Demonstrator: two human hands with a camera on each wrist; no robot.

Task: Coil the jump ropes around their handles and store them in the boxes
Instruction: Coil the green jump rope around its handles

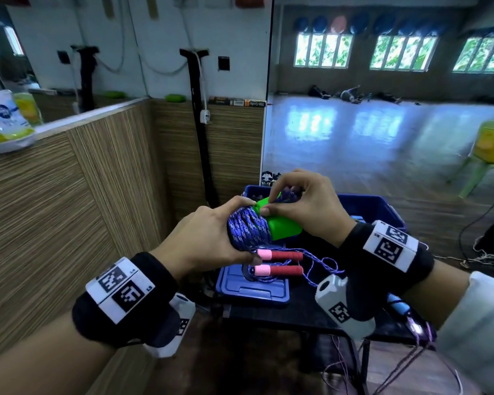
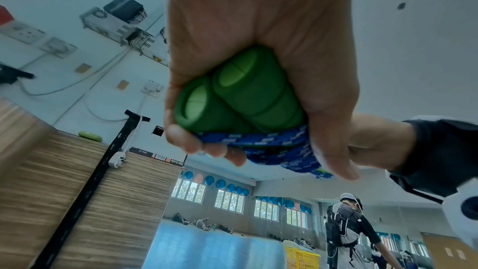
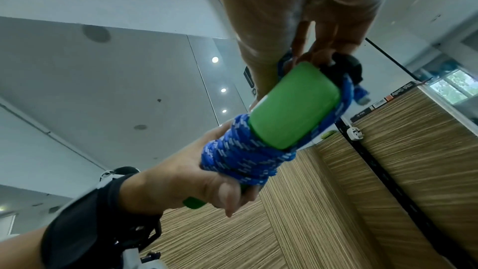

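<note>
The right hand's fingers (image 1: 271, 199) pinch the far end of the green handles (image 1: 283, 228), working at the last turn of the blue rope (image 1: 248, 229) there; whether they hold the loose tail itself is hard to tell. The left hand (image 1: 208, 238) is clenched round the coil and the near ends of the two handles, thumb and fingers pressing the turns down. The bundle is held in the air above the blue box lid (image 1: 253, 286) on the bench, in front of the open blue boxes (image 1: 368, 208). The handles look rigid and smooth, so turns may slide off their ends; the braided cord looks soft, light and springy, likely to loosen if released. Best gripped across the coil itself. A second rope with red-and-pink handles (image 1: 278, 262) lies uncoiled on the lid.
</note>
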